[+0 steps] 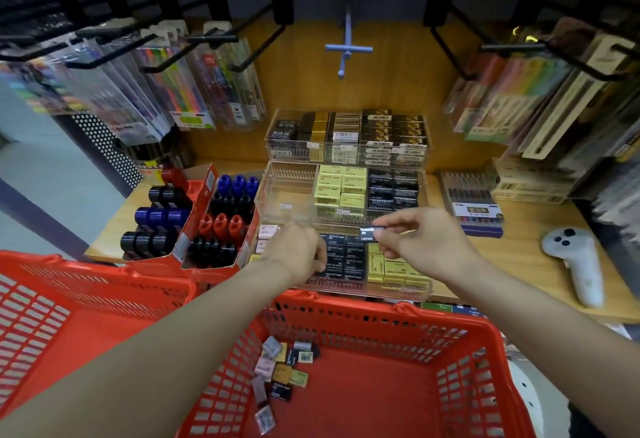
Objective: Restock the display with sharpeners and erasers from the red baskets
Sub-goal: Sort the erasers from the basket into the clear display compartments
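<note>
Nearest, the right basket [467,344] holds a loose cluster of erasers [280,373] in its left corner; the left basket [86,302] beside it shows no stock in the part visible.

Just beyond the baskets' far rims, both hands work over the front tier of the clear display [346,285] on the tabletop [519,264]. The right hand [422,240] pinches a black eraser [371,232] between thumb and fingertips, long axis lying left to right, held just above the black row [343,257] of that tier. The left hand [298,250] has its fingers curled down into the same row, touching the packed erasers; whether it grips one I cannot tell.

The coming move likely turns on this: the slot for the held eraser lies directly below and slightly left of the right hand, which is the nearer hand, so a short drop would seat it, its long axis kept across.

Farther back, the middle tier's left compartment [289,191] appears empty, beside yellow erasers [341,191]. Left of the display stand boxes of sharpeners [221,219].
</note>
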`<state>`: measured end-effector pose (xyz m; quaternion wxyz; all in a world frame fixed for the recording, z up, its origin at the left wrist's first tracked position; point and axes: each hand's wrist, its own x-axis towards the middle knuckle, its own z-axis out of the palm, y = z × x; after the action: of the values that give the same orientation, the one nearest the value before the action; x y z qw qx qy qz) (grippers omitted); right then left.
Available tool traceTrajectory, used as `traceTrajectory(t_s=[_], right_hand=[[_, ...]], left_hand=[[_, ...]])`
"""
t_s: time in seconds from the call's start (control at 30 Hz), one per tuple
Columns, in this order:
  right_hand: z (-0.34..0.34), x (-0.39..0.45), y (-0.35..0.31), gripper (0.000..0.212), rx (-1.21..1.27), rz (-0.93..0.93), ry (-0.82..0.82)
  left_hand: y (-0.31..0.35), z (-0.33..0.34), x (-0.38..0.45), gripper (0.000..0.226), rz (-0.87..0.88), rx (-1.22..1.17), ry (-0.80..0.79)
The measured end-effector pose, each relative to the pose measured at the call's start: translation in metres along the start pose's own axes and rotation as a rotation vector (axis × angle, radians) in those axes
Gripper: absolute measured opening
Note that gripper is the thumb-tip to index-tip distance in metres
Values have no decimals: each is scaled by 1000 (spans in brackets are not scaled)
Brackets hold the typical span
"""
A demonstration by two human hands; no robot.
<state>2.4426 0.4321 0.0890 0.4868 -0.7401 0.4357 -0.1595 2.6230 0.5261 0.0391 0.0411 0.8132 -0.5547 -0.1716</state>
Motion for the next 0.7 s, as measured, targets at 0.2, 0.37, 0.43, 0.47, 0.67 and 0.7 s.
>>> traceTrajectory(t_s=[0.2, 0.37, 0.43, 0.47, 0.67, 0.7], right_hand=[[3, -2, 6, 5, -4, 26, -14], [0, -3, 4, 7, 0, 20, 3], [0, -4, 4, 7, -3, 18, 1], [0, -4, 4, 7, -4, 16, -3], [8, -4, 4, 6, -22, 25, -41], [10, -5, 4, 6, -42, 27, -56]], left_hand=[[-5, 2, 2, 6, 26, -29, -27], [-9, -1, 6, 5, 30, -34, -66], [-10, -1, 5, 6, 45, -51, -78], [-12, 0, 5, 7, 53, -68, -85], [-12, 1, -1, 14, 9, -11, -5], [-9, 2, -1, 16, -12, 16, 39]])
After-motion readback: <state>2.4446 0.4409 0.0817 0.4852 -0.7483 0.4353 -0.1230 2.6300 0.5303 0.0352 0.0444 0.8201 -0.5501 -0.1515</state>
